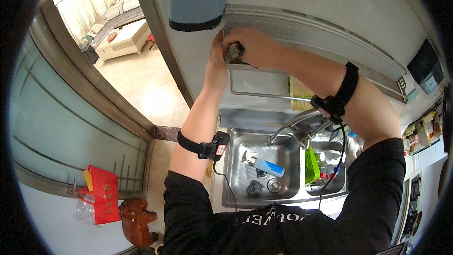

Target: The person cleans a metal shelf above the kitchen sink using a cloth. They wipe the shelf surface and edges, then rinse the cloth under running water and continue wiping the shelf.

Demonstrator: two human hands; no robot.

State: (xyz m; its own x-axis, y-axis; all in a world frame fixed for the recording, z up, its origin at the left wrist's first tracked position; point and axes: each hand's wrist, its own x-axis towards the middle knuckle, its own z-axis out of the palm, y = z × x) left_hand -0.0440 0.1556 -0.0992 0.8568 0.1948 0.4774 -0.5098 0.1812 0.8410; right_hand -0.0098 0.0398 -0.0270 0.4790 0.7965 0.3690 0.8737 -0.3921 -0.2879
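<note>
Both arms are raised above the sink. My right hand [249, 44] is closed around a dark grey scouring pad [234, 51], probably steel wool, at the lower left corner of a ribbed grey wall cabinet [283, 30]. Beside it, my left hand [217, 51] rests against the cabinet's left end; its fingers are partly hidden, so its grip is unclear. Below, the left bowl of a stainless steel sink [244, 140] holds a white spray bottle [269, 167] with a blue label, lying on its side. Near the drain lies a dark steel wool scourer [254, 187].
The faucet [293, 122] arches over the sink. A green plastic basket [311, 166] tilts in the right bowl beside several small items. A metal rail [262, 94] runs beneath the cabinet. A blue-grey appliance [196, 0] hangs left of it, near a doorway frame [159, 35].
</note>
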